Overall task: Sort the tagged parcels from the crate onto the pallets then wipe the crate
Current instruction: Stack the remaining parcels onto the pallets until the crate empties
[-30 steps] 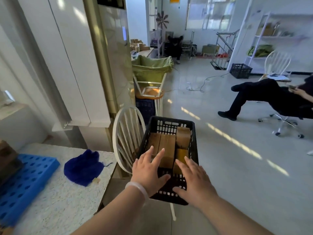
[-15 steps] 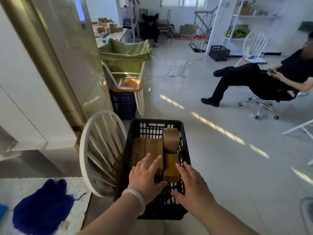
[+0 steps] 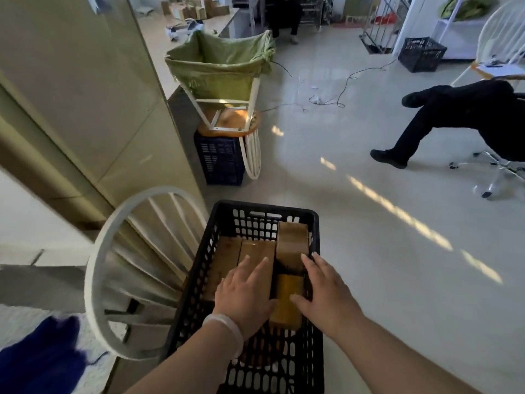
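You are reaching with both hands into the black crate (image 3: 196, 282). It is standing right in front of you, just beside the round back of a white chair (image 3: 98, 265); what is carrying it, I cannot tell. Four parcels are lying inside: two long brown parcels (image 3: 255, 251) flat and side by side on the left, a taller brown parcel (image 3: 292, 240) at the far right corner, and a yellow parcel (image 3: 285, 300) nearer to you on the right. Your left hand (image 3: 244, 297) is lying over the long brown parcels with a wide grip, fingers straight and spread, holding nothing. Your right hand (image 3: 326, 291) is showing a wide grip too, the thumb over the yellow parcel.

At the lower left a blue cloth (image 3: 42, 356) is lying on the speckled table (image 3: 17, 317). Further on the shiny floor (image 3: 369, 251), a green sack (image 3: 218, 66) is hanging on an upturned chair (image 3: 227, 126), which is resting on a blue crate (image 3: 220, 160). A person in black (image 3: 460, 109) is sitting at the right.
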